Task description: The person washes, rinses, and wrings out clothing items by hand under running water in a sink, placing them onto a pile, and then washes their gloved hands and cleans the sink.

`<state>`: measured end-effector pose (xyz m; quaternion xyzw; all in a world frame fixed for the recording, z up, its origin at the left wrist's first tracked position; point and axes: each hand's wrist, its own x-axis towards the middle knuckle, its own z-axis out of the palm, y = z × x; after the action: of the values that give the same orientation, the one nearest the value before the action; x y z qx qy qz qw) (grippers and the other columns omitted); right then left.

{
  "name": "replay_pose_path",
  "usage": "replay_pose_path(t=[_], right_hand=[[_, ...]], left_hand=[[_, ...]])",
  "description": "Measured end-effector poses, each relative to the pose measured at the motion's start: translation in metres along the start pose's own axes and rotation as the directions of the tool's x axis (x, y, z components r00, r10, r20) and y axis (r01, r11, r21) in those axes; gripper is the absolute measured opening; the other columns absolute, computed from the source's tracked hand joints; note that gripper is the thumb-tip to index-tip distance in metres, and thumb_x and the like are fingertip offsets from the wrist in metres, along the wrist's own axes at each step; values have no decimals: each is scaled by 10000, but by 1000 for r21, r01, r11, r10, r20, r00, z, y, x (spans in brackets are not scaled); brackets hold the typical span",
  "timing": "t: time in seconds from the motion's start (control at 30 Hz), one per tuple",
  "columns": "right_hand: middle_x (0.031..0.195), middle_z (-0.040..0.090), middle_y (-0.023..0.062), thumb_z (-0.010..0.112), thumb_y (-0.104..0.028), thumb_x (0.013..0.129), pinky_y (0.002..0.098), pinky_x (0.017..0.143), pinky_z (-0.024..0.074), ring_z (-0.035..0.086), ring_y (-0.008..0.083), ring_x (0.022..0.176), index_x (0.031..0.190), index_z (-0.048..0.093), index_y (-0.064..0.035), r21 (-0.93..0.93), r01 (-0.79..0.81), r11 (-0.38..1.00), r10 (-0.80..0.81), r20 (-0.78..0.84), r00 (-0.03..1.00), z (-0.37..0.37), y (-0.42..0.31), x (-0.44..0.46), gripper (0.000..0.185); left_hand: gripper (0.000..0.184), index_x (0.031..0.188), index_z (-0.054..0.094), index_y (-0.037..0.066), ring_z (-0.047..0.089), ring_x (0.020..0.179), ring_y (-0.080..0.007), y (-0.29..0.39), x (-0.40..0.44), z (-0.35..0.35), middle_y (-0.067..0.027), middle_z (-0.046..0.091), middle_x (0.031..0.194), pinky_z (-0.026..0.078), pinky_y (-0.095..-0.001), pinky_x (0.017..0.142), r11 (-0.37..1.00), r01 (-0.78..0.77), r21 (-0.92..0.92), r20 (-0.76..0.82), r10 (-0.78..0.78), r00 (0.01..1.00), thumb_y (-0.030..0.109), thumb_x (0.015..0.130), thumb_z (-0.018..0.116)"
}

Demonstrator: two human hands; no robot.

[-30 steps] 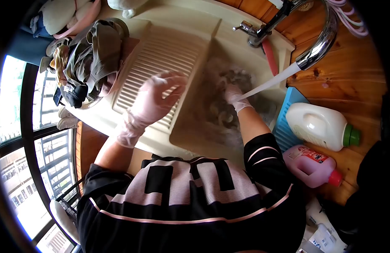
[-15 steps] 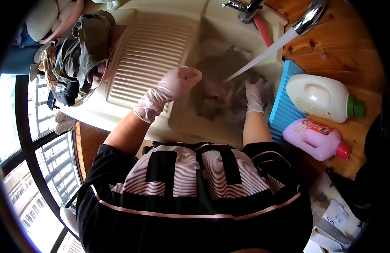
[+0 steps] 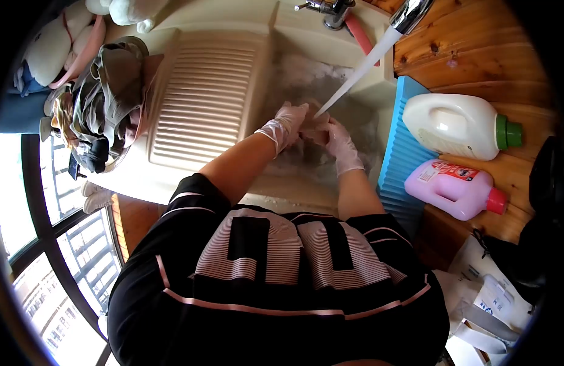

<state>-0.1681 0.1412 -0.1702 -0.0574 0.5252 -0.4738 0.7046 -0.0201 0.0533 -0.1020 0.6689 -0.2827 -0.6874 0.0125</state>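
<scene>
The gloved left hand (image 3: 287,125) and right hand (image 3: 342,146) pinch a cloth (image 3: 311,129) between them in the sink (image 3: 379,79), where water (image 3: 362,68) from the tap (image 3: 410,13) falls. A ribbed blue board (image 3: 397,140) is near the right hand, beside two bottles (image 3: 453,125).

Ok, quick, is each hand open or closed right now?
Left hand: closed, holding a wet cloth under the running water.
Right hand: closed on the same cloth, its grip partly hidden.
</scene>
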Motion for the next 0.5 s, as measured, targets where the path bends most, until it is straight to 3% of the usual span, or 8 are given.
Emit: replay_pose_path(t=[0.07, 0.17, 0.23, 0.33, 0.4, 0.43, 0.47, 0.5], right_hand=[[894, 618, 82, 598, 5, 733, 306, 697, 510, 615, 198, 779, 1034, 561, 11, 15, 81, 997, -82, 67, 994, 29, -28, -19, 303], [922, 615, 66, 598, 0, 749, 301, 747, 508, 610, 186, 810, 1064, 552, 10, 11, 180, 984, -178, 226, 958, 46, -56, -29, 318], [974, 609, 75, 601, -19, 748, 301, 775, 501, 604, 183, 868, 1082, 541, 13, 39, 228, 973, -231, 246, 941, 53, -75, -34, 341], [976, 602, 65, 584, -28, 757, 290, 798, 491, 594, 173, 886, 1098, 542, -1, 74, 353, 933, -361, 191, 913, 72, -100, -47, 345], [986, 601, 64, 592, -41, 758, 284, 811, 485, 589, 166, 910, 1114, 541, -13, 85, 412, 907, -420, 112, 901, 68, -106, -42, 362], [1042, 602, 117, 627, -101, 769, 310, 853, 469, 584, 209, 976, 1119, 547, -1, -4, 450, 893, -447, 115, 887, 61, -108, -36, 373], [1041, 602, 134, 641, -125, 768, 320, 865, 461, 581, 233, 985, 1107, 553, 5, -332, 503, 798, -499, 103, 860, 54, -107, -33, 374], [1040, 602, 152, 655, -149, 767, 330, 877, 454, 579, 256, 995, 1095, 560, 12, -622, 491, 611, -553, 109, 826, 56, -110, -35, 378]], left_hand=[[644, 1350, 313, 171, 509, 1071, -401, -23, 71, 3, -164, 503, 1234, 401, -665, 725, 983, -172, 58, -45, 175, 984, 502, 848, 542], [687, 1336, 363, 195, 470, 1123, -414, -2, 22, -7, -138, 456, 1305, 326, -722, 773, 978, -181, -99, 159, 195, 968, 601, 808, 533], [698, 1309, 412, 208, 457, 1136, -419, 13, -8, -14, -126, 448, 1324, 281, -750, 793, 971, -157, -182, 297, 206, 933, 653, 784, 527], [608, 1222, 503, 131, 500, 1093, -329, 31, -36, -20, -115, 521, 1228, 373, -585, 858, 918, -91, -387, 344, 235, 909, 543, 788, 609], [532, 1171, 542, 47, 588, 972, -232, 33, -11, -23, -106, 616, 1077, 480, -400, 836, 809, 77, -583, 416, 215, 884, 419, 809, 657], [457, 1145, 552, 79, 583, 978, -249, 36, -18, -26, -96, 614, 1074, 467, -457, 852, 788, 14, -615, 364, 268, 892, 369, 811, 665], [470, 1160, 537, 72, 570, 1003, -257, 39, -26, -29, -106, 594, 1112, 449, -449, 885, 772, -9, -636, 388, 330, 860, 360, 812, 666], [483, 1175, 522, 65, 558, 1029, -264, 43, -38, -34, -116, 574, 1151, 432, -442, 918, 755, -32, -655, 411, 391, 824, 351, 814, 666]])
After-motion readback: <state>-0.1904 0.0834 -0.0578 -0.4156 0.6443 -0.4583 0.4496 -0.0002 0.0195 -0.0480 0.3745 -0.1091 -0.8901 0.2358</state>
